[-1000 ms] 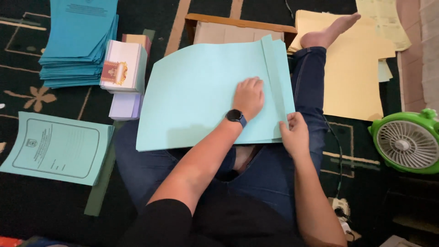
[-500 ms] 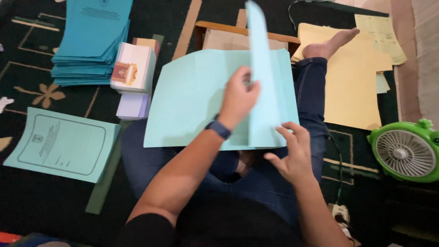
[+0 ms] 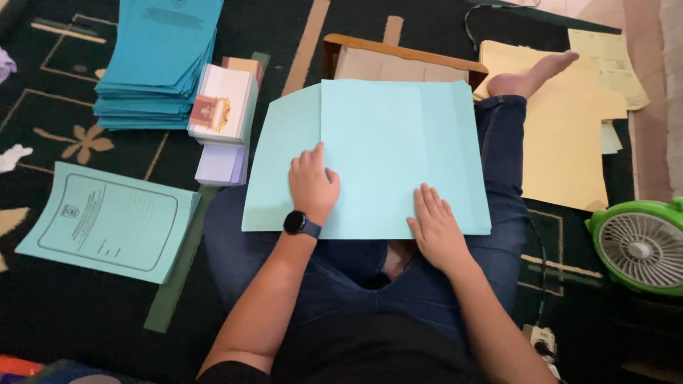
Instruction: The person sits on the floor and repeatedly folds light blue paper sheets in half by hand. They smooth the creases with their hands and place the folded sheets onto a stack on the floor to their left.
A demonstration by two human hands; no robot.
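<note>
A large light blue paper folder [image 3: 384, 142] lies across my lap, its right flap folded over to the left. My left hand [image 3: 311, 186], with a black watch on the wrist, presses flat on the folder's left part at the flap's edge. My right hand [image 3: 435, 229] lies flat with fingers spread on the folder's lower right part. Neither hand grips anything.
A stack of blue folders [image 3: 156, 64] and a pile of small white and lilac packets [image 3: 222, 121] sit at the upper left. A printed blue folder [image 3: 107, 220] lies on the dark carpet to the left. Yellow sheets [image 3: 569, 135] lie right, a green fan [image 3: 640, 245] lower right, a wooden tray [image 3: 398, 60] ahead.
The right flap, held upright by my left hand half a second ago, now lies folded flat. Both hands have come down flat on the folder.
</note>
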